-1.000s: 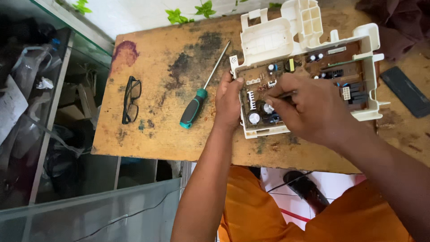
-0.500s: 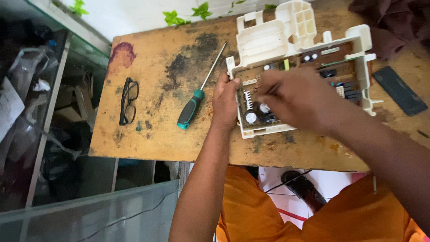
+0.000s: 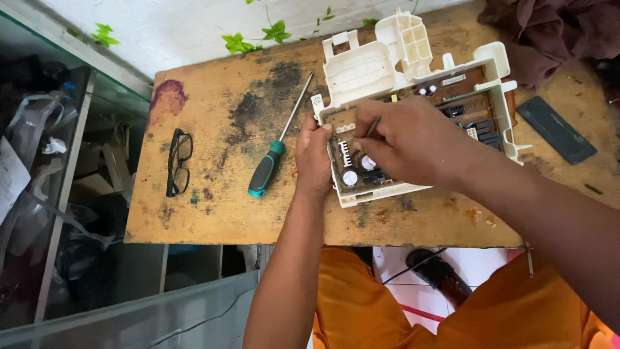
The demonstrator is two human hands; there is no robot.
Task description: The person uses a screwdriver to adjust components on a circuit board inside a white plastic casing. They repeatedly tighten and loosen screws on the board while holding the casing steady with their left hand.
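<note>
on the table (image 3: 213,220): board (image 3: 420,129) right of centre, seated in a tray (image 3: 510,139), with a cover (image 3: 361,68) behind it toward the wall. left hand (image 3: 314,161) against the tray's left edge, right hand (image 3: 407,142) over the board's left half, pinching a thin tool (image 3: 372,126) with tip down on the board. screwdriver (image 3: 274,152) just left of the left hand, handle toward the near edge, shaft angled away toward the cover. glasses (image 3: 178,161) farther left, near the table's left edge. flat remote (image 3: 556,129) right of the tray, apart from it. cloth (image 3: 549,32) behind the remote at the far right corner. shelves (image 3: 58,194) left of the table, lower down.
</note>
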